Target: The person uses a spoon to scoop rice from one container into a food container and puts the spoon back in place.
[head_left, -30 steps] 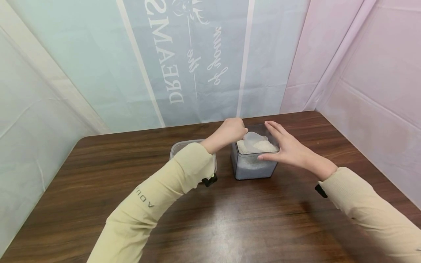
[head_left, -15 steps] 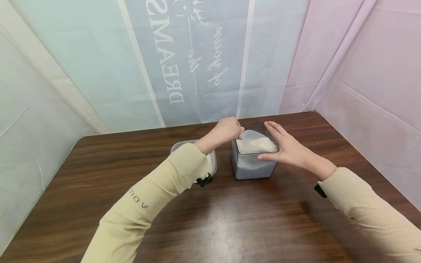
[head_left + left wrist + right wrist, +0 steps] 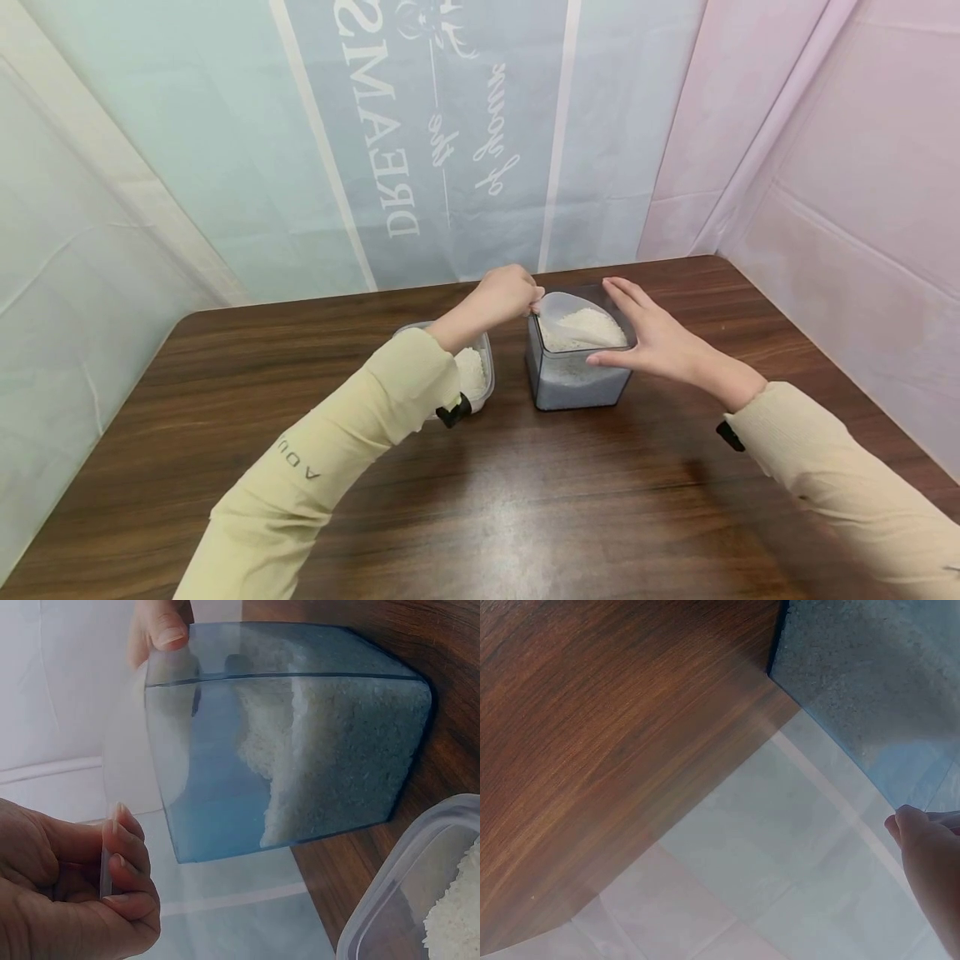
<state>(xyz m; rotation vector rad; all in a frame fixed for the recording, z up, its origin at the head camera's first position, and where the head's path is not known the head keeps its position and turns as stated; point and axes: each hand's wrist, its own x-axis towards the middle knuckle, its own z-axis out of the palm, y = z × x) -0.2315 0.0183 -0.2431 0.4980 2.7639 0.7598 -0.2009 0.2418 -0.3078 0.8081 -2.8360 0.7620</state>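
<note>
While the left hand (image 3: pixel 504 296) pinches its handle, the rice-filled scoop (image 3: pixel 576 321) points right – right hand (image 3: pixel 652 337) spread against the tub (image 3: pixel 573 387).

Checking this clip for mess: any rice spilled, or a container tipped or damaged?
Nothing stands out. The tinted bin stands upright, the scoop of rice is over it, the low tub sits flat, and no grains show on the table.

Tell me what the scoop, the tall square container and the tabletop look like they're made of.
Scoop: likely frosted translucent plastic; the white grains show dimly through its wall.
Tall square container: clear, blue-grey tinted hard plastic, glossy, with rounded moulded corners; the grains inside are plainly visible.
Tabletop: dark wood-grain surface with soft sheen; solid wood or laminate, cannot tell.
</note>
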